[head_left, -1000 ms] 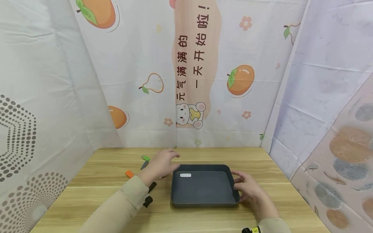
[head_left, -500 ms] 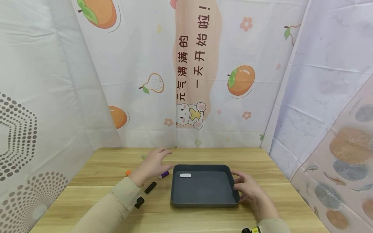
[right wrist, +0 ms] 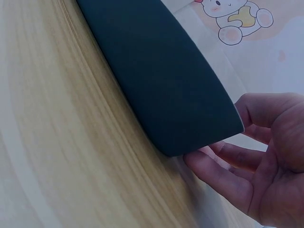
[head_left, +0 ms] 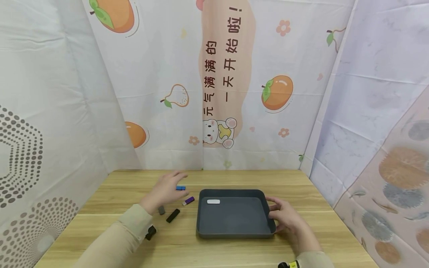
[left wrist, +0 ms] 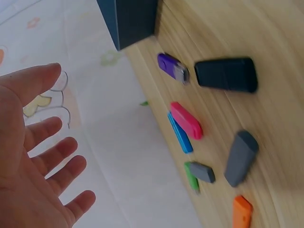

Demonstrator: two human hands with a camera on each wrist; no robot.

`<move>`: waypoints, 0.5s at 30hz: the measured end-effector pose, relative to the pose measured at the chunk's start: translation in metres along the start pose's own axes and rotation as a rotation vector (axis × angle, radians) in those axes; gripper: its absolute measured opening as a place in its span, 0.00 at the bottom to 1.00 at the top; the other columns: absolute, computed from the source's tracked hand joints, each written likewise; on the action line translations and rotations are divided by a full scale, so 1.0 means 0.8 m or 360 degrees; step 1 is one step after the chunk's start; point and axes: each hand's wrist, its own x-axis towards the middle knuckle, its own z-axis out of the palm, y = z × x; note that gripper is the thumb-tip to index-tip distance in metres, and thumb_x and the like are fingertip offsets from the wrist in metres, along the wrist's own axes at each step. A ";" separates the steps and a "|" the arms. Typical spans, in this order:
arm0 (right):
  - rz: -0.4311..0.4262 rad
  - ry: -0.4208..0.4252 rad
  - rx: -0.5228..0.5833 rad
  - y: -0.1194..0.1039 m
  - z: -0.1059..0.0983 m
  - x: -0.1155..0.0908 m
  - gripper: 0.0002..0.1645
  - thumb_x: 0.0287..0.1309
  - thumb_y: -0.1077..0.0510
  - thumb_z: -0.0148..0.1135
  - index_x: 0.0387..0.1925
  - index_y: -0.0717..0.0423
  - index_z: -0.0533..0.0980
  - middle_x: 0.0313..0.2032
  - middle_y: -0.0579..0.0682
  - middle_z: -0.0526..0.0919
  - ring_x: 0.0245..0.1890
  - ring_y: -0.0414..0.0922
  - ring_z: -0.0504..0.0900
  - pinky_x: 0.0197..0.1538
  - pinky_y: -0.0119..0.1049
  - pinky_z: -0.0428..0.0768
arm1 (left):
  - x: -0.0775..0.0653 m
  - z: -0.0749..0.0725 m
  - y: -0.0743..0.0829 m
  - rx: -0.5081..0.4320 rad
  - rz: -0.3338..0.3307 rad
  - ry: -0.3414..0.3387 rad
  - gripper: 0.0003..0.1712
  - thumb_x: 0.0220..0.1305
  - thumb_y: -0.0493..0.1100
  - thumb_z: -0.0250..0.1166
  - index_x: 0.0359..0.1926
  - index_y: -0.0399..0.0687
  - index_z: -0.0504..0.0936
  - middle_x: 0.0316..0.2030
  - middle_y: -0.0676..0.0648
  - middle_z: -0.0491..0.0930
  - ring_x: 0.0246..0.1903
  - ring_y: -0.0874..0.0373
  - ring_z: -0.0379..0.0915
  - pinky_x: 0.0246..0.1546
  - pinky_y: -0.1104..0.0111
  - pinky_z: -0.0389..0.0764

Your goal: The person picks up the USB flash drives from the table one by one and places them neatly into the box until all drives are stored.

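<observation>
My left hand [head_left: 165,191] hovers over the left part of the table, fingers spread and holding nothing. In the left wrist view the palm [left wrist: 28,175] faces several USB sticks: purple [left wrist: 172,67], black [left wrist: 227,74], pink [left wrist: 186,120], blue [left wrist: 180,133], green [left wrist: 191,176], orange [left wrist: 242,212] and two grey ones. My right hand [head_left: 286,216] holds the right side of a dark grey tray [head_left: 238,236], thumb over the rim and other fingers along the outer wall [right wrist: 166,80]. A white stick [head_left: 213,201] lies inside, near the tray's far left corner.
The wooden table [head_left: 214,255] ends at a printed fabric backdrop [head_left: 167,130] behind. Fabric walls also stand at the left and right. A black strap piece [head_left: 151,233] sits at my left wrist.
My left hand has moved left and slightly toward me, away from the tray, uncovering the purple, black and blue USB sticks. The right hand and tray stay put.
</observation>
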 end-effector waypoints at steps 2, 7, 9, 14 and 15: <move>0.0001 0.0008 -0.0006 0.000 0.000 0.000 0.46 0.51 0.73 0.59 0.74 0.63 0.61 0.53 0.68 0.77 0.43 0.57 0.83 0.27 0.59 0.84 | -0.002 -0.001 -0.005 -0.0006 -0.0021 -0.0002 0.37 0.60 0.55 0.74 0.66 0.45 0.76 0.64 0.39 0.74 0.63 0.37 0.69 0.62 0.39 0.67; -0.0001 0.0012 -0.0007 0.000 0.001 0.000 0.46 0.51 0.74 0.59 0.74 0.63 0.61 0.52 0.68 0.77 0.43 0.56 0.83 0.27 0.59 0.84 | -0.006 -0.002 -0.021 -0.0023 -0.0079 -0.0026 0.39 0.60 0.58 0.73 0.67 0.44 0.76 0.66 0.39 0.72 0.65 0.37 0.67 0.62 0.39 0.67; -0.0004 0.0012 -0.0004 0.000 0.001 0.000 0.46 0.51 0.74 0.59 0.74 0.63 0.61 0.52 0.69 0.77 0.43 0.56 0.83 0.27 0.59 0.84 | -0.008 -0.002 -0.028 -0.0035 -0.0085 -0.0033 0.41 0.60 0.59 0.73 0.67 0.42 0.75 0.67 0.38 0.71 0.66 0.36 0.66 0.62 0.39 0.67; -0.0012 0.0014 -0.0005 0.000 0.001 0.001 0.46 0.51 0.74 0.59 0.74 0.63 0.61 0.52 0.69 0.77 0.43 0.56 0.82 0.27 0.59 0.84 | -0.013 -0.002 -0.041 -0.0044 -0.0070 -0.0017 0.43 0.60 0.60 0.73 0.67 0.39 0.75 0.68 0.36 0.70 0.66 0.35 0.65 0.63 0.40 0.68; -0.0013 0.0014 -0.0005 0.000 0.001 0.001 0.46 0.51 0.74 0.59 0.74 0.63 0.61 0.52 0.68 0.77 0.43 0.56 0.83 0.27 0.59 0.84 | -0.014 -0.003 -0.044 -0.0040 -0.0062 -0.0013 0.43 0.60 0.60 0.73 0.68 0.39 0.75 0.68 0.36 0.70 0.66 0.35 0.65 0.63 0.40 0.68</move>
